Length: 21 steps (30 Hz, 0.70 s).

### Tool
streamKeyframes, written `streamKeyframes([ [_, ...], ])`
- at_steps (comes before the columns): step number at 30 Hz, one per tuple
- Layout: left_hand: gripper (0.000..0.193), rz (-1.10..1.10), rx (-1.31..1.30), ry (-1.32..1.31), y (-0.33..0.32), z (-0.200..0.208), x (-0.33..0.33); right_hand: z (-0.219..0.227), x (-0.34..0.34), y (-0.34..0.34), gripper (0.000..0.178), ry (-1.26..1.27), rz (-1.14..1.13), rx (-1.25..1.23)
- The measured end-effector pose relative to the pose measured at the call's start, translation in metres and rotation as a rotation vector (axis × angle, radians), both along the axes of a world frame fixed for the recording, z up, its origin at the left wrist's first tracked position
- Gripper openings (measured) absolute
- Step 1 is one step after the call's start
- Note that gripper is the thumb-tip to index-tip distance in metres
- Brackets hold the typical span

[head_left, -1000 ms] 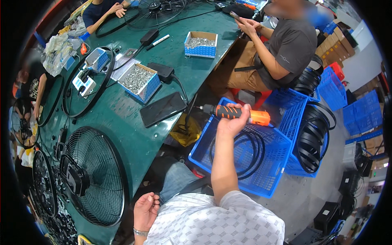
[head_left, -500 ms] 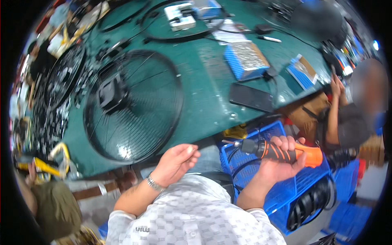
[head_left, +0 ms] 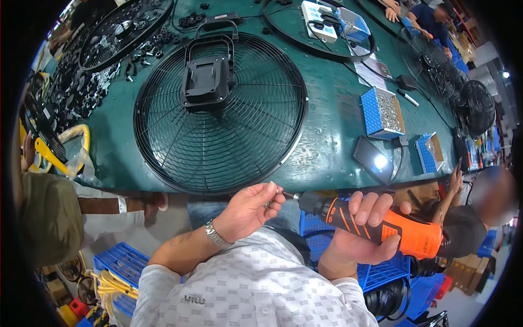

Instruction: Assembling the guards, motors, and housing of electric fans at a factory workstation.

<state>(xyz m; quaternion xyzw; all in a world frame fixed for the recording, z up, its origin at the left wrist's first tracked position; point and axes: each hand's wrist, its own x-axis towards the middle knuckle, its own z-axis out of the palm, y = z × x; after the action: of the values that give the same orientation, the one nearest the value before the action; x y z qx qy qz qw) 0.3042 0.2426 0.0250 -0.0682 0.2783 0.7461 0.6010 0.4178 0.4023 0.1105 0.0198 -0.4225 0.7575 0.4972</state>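
My right hand (head_left: pixel 368 231) is wrapped round an orange and black cordless screwdriver (head_left: pixel 417 234), its bit pointing left. At the bit's tip my left hand (head_left: pixel 248 210) pinches small shiny metal pieces that look like screws (head_left: pixel 279 191); their exact shape is too small to make out. Both hands are just off the table's near edge, in front of my body. Beyond them, a round black fan guard (head_left: pixel 256 131) lies flat on the green table (head_left: pixel 332 158). On top of it sits a black motor housing (head_left: pixel 206 82) with a bracket.
Right of the guard are a phone (head_left: pixel 370 158), a blue box of small metal fasteners (head_left: pixel 388 117) and a smaller blue box (head_left: pixel 430 152). Loose black parts (head_left: pixel 81 90) cover the far left. A co-worker's arm (head_left: pixel 449 196) is at the right, above blue crates (head_left: pixel 387 272).
The screwdriver has moved left and its bit now meets the left fingertips, which have shifted slightly right. My view has turned, so the fan guard shows larger and more central.
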Motion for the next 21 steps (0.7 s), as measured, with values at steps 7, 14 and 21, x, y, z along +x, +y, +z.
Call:
streamKeyframes([
  [7, 0.026, -0.012, 0.054, -0.011, -0.0007, -0.0062, 0.0003, 0.0007, -0.0015, -0.0032, 0.047, -0.016, 0.042, 0.020],
  [14, 0.025, -0.022, 0.041, -0.017, 0.0002, -0.0092, 0.0033, -0.0017, -0.0021, -0.0018, 0.051, -0.038, 0.054, 0.016],
  [21, 0.026, -0.035, 0.002, 0.018, 0.0000, -0.0062, 0.0048, -0.0034, 0.0013, 0.0002, 0.052, -0.070, 0.061, 0.030],
])
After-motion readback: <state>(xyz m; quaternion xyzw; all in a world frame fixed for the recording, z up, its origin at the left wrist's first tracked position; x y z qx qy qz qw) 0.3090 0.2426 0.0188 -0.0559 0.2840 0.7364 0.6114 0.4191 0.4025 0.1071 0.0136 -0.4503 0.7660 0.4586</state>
